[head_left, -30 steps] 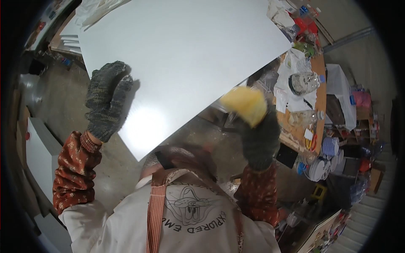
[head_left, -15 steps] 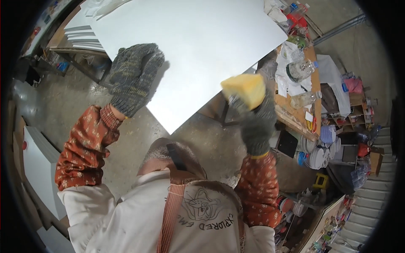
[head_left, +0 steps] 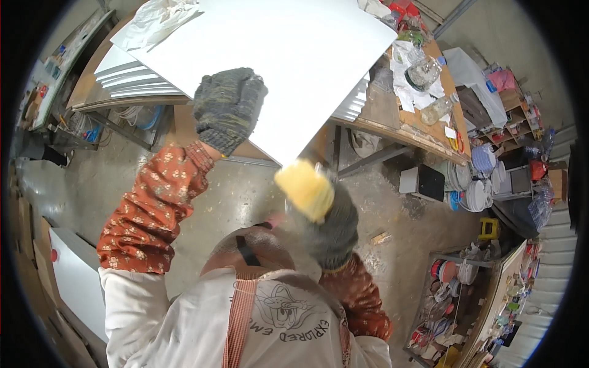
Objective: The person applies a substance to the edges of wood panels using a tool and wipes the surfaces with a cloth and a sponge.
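A large white panel (head_left: 294, 80) lies with one corner pointing towards me. My left hand (head_left: 227, 107), in a dark grey knitted glove, rests palm down on its left edge. The fingers look laid out over the surface, though their tips are hard to make out. Just off the panel's near corner, my right hand (head_left: 331, 230), gloved in the same knit, holds a yellow sponge (head_left: 305, 189). Both the sponge and this hand are blurred by motion. Something pale shows beside the sponge, too smeared to name.
Under the panel are stacked white sheets (head_left: 132, 76) on a wooden worktable (head_left: 392, 126). Crumpled white plastic (head_left: 156, 21) lies on the panel's far left. Clear jars (head_left: 423, 75) and white paper stand at the right. A black-topped bin (head_left: 423, 183) sits on the floor.
My right hand has brought the sponge left and nearer my body, from beside the panel's right edge to its near corner. My left hand stays on the panel; the view has shifted.
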Available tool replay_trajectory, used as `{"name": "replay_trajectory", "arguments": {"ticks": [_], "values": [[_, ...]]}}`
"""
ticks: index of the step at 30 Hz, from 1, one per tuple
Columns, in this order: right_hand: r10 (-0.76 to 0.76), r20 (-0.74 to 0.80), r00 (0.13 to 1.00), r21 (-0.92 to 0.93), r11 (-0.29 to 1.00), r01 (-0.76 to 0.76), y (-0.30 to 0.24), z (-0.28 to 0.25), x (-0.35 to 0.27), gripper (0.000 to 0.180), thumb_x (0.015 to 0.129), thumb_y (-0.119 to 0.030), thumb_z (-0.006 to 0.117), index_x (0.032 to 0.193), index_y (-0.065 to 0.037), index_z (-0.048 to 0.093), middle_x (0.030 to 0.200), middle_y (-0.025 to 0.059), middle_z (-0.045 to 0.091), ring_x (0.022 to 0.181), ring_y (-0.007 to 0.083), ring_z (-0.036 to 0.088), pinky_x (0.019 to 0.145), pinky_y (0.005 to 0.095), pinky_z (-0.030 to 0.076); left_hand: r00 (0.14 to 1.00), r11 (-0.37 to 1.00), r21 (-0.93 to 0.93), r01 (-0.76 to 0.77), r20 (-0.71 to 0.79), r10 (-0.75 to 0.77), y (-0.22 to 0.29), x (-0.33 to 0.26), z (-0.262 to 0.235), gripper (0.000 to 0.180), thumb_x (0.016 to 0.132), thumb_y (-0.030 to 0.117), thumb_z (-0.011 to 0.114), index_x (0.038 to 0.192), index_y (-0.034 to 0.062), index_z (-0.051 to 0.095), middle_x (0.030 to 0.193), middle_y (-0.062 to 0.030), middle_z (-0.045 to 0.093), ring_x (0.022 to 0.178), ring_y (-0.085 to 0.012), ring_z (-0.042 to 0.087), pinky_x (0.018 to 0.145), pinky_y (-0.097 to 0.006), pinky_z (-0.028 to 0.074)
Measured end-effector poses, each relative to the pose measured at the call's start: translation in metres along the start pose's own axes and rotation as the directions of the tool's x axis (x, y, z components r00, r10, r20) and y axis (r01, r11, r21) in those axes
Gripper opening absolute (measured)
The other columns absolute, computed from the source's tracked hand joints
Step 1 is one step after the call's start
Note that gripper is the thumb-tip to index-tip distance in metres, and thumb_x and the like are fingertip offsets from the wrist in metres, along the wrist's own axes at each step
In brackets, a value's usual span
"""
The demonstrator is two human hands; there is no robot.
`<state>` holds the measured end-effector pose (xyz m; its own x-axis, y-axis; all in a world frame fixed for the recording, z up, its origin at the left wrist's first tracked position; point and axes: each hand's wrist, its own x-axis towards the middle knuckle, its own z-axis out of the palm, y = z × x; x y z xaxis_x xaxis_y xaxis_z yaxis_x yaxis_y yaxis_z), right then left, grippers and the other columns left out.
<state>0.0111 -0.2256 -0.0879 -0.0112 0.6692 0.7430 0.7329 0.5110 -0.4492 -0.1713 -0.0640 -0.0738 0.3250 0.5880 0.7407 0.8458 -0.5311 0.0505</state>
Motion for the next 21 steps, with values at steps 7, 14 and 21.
{"name": "replay_trajectory", "arguments": {"ticks": [7, 14, 21], "values": [[0.433, 0.045, 0.9, 0.083, 0.896, -0.436, -0.027, -0.005, -0.006, 0.055, 0.07, -0.015, 0.074, 0.117, 0.0, 0.051, 0.105, 0.0169, 0.059, 0.089, 0.0332, 0.061, 0.077, 0.0404, 0.05, 0.974, 0.983, -0.073, -0.168, -0.164, 0.154, -0.002, 0.005, -0.014, 0.02, 0.081, 0.019, 0.065, 0.096, 0.0072, 0.059, 0.088, -0.0089, 0.061, 0.082, -0.0272, 0.058, 0.075, -0.04, 0.045], [0.593, -0.107, 0.798, -0.079, 0.795, -0.602, -0.056, 0.007, -0.031, 0.054, 0.072, -0.011, 0.075, 0.119, 0.001, 0.052, 0.11, 0.0135, 0.061, 0.1, 0.0225, 0.059, 0.086, 0.0353, 0.048, 0.926, 0.868, -0.344, -0.359, -0.014, 0.377, -0.032, -0.04, -0.007, 0.022, 0.092, 0.02, 0.048, 0.104, 0.0078, 0.062, 0.117, -0.0104, 0.059, 0.108, -0.0221, 0.056, 0.09, -0.039, 0.047], [0.776, -0.465, 0.426, 0.424, 0.617, -0.663, -0.084, 0.063, -0.008, 0.056, 0.076, -0.01, 0.071, 0.124, 0.003, 0.046, 0.114, 0.0122, 0.057, 0.1, 0.0189, 0.056, 0.086, 0.0316, 0.046, 0.836, 0.764, -0.62, -0.176, 0.316, 0.448, -0.187, 0.058, -0.04, 0.037, 0.08, 0.019, 0.067, 0.111, 0.0028, 0.058, 0.106, -0.0121, 0.059, 0.108, -0.0307, 0.054, 0.096, -0.04, 0.042]]}}
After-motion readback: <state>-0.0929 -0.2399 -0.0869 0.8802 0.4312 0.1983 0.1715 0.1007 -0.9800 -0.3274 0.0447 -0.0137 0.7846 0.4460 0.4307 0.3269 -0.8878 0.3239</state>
